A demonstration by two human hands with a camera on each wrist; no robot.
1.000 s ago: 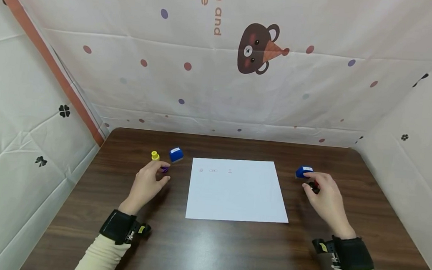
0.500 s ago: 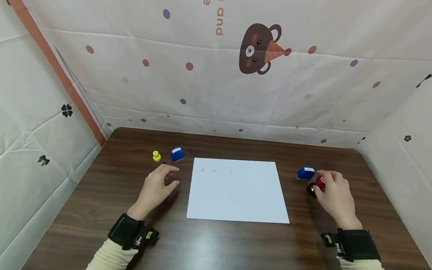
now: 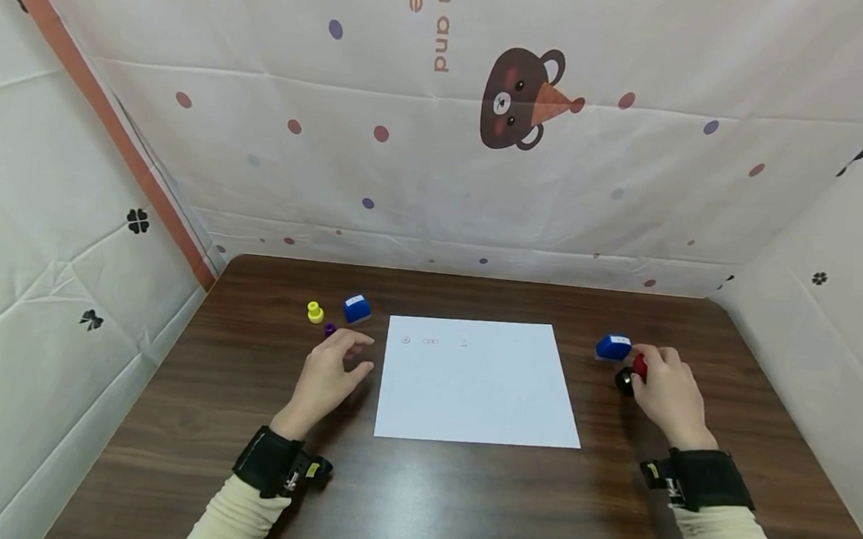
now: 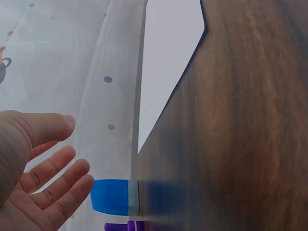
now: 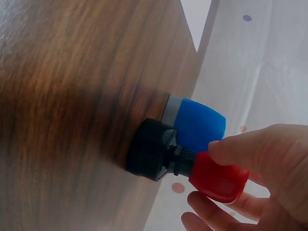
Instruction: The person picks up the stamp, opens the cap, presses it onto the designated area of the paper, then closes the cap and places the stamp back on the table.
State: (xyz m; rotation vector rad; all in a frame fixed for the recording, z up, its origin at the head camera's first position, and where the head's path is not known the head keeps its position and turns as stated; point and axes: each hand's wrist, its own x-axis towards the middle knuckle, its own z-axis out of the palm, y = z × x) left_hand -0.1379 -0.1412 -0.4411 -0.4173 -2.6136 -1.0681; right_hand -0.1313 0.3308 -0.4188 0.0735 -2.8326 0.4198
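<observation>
My right hand (image 3: 666,394) pinches the red knob of a stamp (image 5: 219,177) between thumb and fingers. The stamp's round black base points down, right at the tabletop in the right wrist view. Just beyond it stands a blue, roller-shaped stamp (image 3: 613,346) with a white label. On the left, my left hand (image 3: 329,377) hovers with relaxed fingers and nothing in them. Close behind its knuckles, a small purple stamp (image 3: 330,329) shows, partly covered by the hand in the head view. A yellow stamp (image 3: 315,312) and another blue stamp (image 3: 357,308) stand farther back.
A white sheet of paper (image 3: 479,390) lies mid-table between the hands, with a few small faint red marks along its upper left. The dark wooden table (image 3: 415,510) meets a printed cloth wall (image 3: 423,177) at the back and pale cloth on both sides.
My left hand has moved right and toward me, away from the purple stamp. My right hand has shifted slightly right, its fingers settling round the red knob. The head view has shifted a little.
</observation>
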